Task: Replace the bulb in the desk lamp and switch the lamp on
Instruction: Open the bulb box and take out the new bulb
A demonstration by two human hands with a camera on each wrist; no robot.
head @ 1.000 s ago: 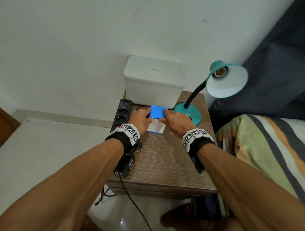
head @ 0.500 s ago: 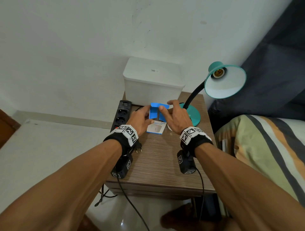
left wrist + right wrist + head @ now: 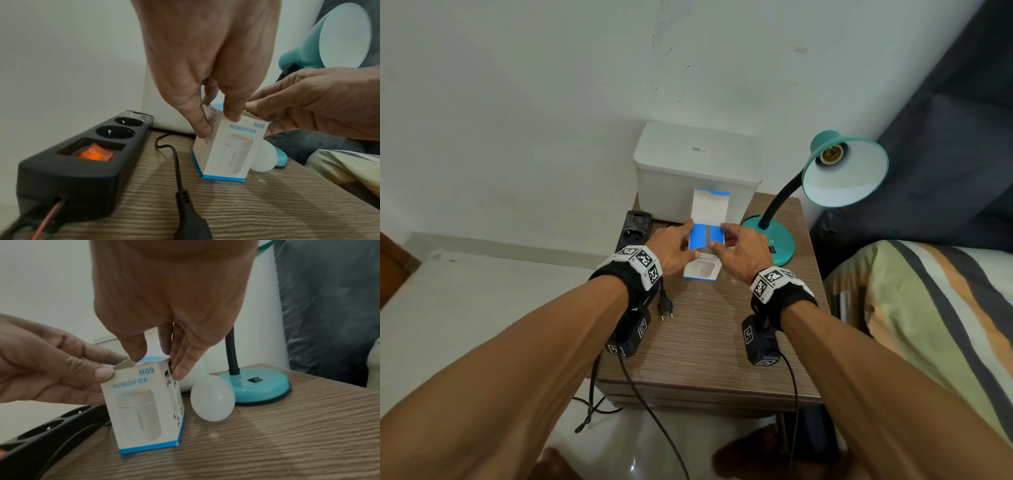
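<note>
- The wooden bedside table [image 3: 709, 346] stands against the wall, with a striped bed cover [image 3: 928, 325] past its right edge.
- A white lidded bin [image 3: 688, 171] fills the back edge, left of middle.
- The teal desk lamp [image 3: 846, 168] stands at the back right corner, shade tilted towards the camera, socket bare (no bulb in it).
- A black power strip [image 3: 82, 154] lies along the left edge, its orange switch lit, a loose black plug [image 3: 665, 305] near it.
- A white and blue carton [image 3: 144, 405] marked "HUMIDIFIER" stands upright mid-table, its top flap raised.
- The left hand [image 3: 671, 246] grips the carton's upper left side between thumb and fingers.
- The right hand [image 3: 739, 250] pinches the flaps at the carton's open top.
- A white bulb [image 3: 212, 399] lies on the table between carton and lamp base, just beside both.
</note>
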